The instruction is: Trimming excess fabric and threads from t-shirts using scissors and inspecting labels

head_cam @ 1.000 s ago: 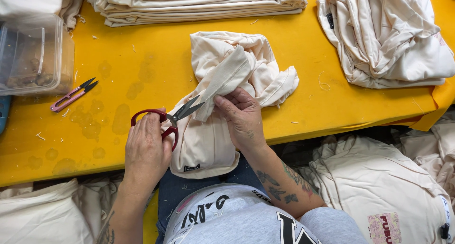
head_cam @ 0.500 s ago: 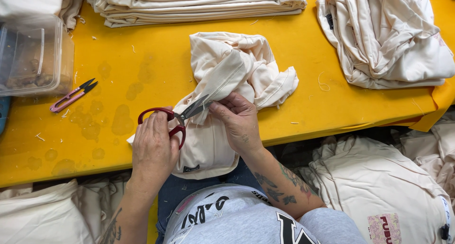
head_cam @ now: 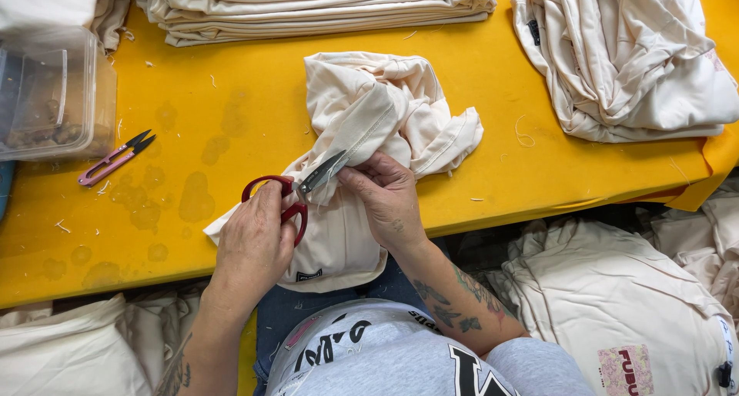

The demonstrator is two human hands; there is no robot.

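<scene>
Both hands have crept slightly rightward since half a second ago. The left hand (head_cam: 254,242) is gripping red-handled scissors (head_cam: 296,192); the right hand (head_cam: 389,196) is pinching a cream garment (head_cam: 369,119) lying on the yellow table (head_cam: 231,80).

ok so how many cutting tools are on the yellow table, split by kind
Red-handled scissors, in the left hand: 1
Pink thread snips, lying loose: 1
Total: 2
The right hand pinches the cream garment at the blades.

scissor tips (head_cam: 339,163) buried in cloth, plastic box (head_cam: 46,96) cut by left edge
</scene>
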